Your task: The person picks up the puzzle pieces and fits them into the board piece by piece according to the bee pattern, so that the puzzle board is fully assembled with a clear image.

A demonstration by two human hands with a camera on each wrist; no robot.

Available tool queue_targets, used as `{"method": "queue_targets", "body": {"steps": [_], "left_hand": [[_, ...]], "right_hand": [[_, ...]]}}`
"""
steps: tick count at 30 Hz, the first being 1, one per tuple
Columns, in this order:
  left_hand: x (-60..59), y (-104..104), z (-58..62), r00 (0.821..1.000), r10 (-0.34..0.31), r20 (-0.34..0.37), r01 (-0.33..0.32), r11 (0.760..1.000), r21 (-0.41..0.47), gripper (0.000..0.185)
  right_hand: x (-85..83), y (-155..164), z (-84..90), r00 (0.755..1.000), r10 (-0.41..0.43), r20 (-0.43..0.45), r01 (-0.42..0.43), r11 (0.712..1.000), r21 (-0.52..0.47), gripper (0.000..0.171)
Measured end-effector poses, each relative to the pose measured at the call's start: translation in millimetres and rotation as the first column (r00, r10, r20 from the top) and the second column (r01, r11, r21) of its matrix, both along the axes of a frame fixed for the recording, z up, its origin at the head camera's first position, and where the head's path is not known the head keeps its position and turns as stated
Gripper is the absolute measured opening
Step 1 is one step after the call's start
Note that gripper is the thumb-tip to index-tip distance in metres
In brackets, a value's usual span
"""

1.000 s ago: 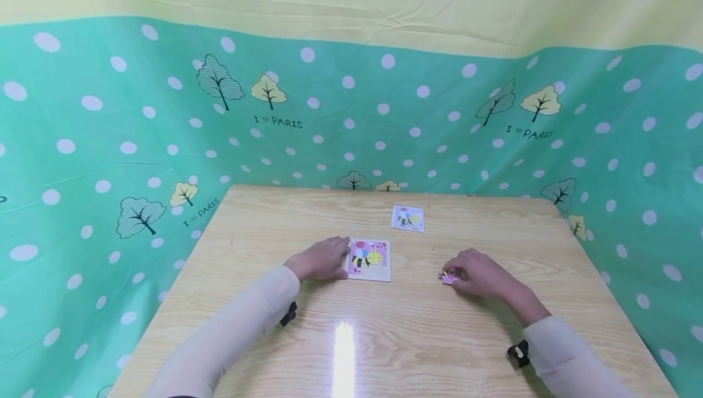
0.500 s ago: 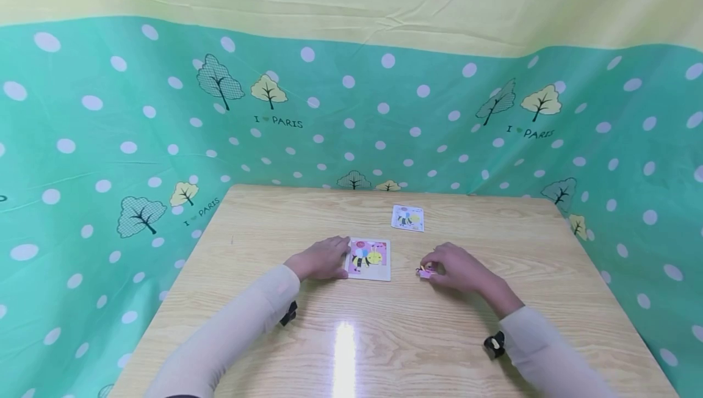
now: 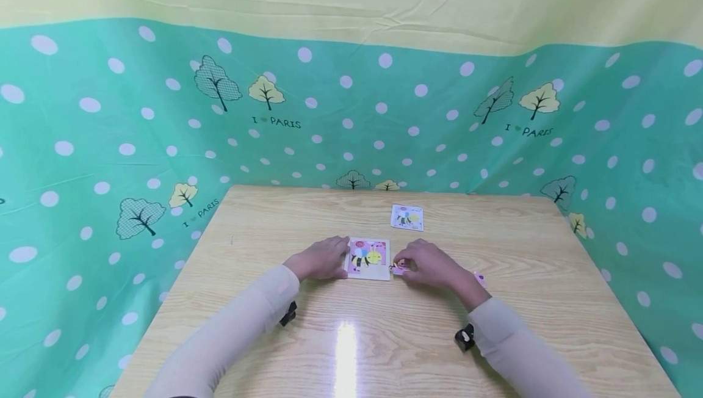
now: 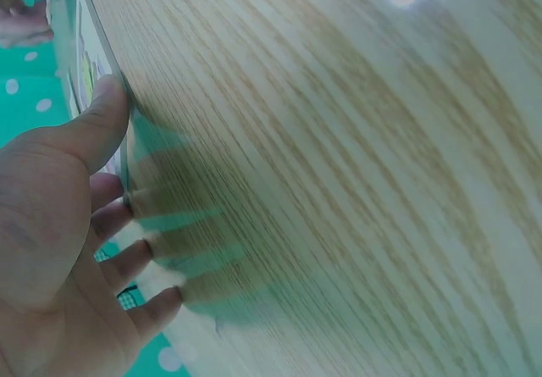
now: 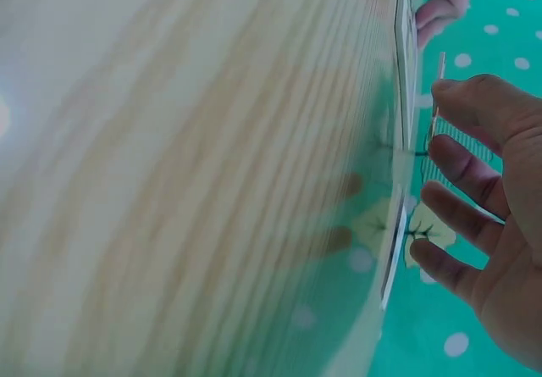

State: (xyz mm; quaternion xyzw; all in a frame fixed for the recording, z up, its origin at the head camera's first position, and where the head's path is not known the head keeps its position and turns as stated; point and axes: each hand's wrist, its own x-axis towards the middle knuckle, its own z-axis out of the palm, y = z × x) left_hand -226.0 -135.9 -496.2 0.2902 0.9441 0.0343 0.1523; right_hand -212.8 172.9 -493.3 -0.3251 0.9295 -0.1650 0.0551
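A square puzzle board (image 3: 376, 272) with a bee picture lies on the table, with a pale bare area along its near side. My left hand (image 3: 321, 259) rests at its left edge; the left wrist view shows the thumb (image 4: 103, 123) against the board's edge and the other fingertips down by the table. Just right of the board, my right hand (image 3: 431, 262) pinches a small pink puzzle piece (image 3: 400, 269) between thumb and forefinger. Seen edge-on in the right wrist view, the piece (image 5: 440, 68) is raised off the table, and the other fingers are loosely bent.
Behind the board lies a smaller card (image 3: 407, 218) with a similar bee picture. Another pink piece (image 3: 480, 278) lies beyond the right wrist, partly hidden by it. The wooden table (image 3: 263, 215) is bordered by a green dotted curtain (image 3: 351, 123) at the back and sides.
My right hand has moved left across the table with the puzzle piece, up to the board's right edge. A pink piece behind it has come into view. The left hand has stayed put.
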Motion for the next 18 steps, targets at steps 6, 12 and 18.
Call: {"method": "queue_targets", "body": {"steps": [6,12,18], "left_hand": [[-0.1,-1.3,-1.5,1.0,-0.003,-0.003,0.003,1.0,0.001,0.087],[0.8,-1.2,1.8,1.0,-0.008,0.004,0.008,1.0,0.004,0.087],[0.5,-1.4,2.2,1.0,-0.011,0.002,0.011,1.0,0.001,0.085]], "right_hand": [[-5.1,-22.3,-1.1,1.0,0.001,0.013,-0.001,1.0,0.003,0.032],[-10.1,-41.1,-3.3,1.0,0.021,0.013,-0.021,1.0,0.02,0.032],[-13.8,-55.8,-5.4,0.999,0.046,0.015,-0.047,0.998,0.043,0.031]]}}
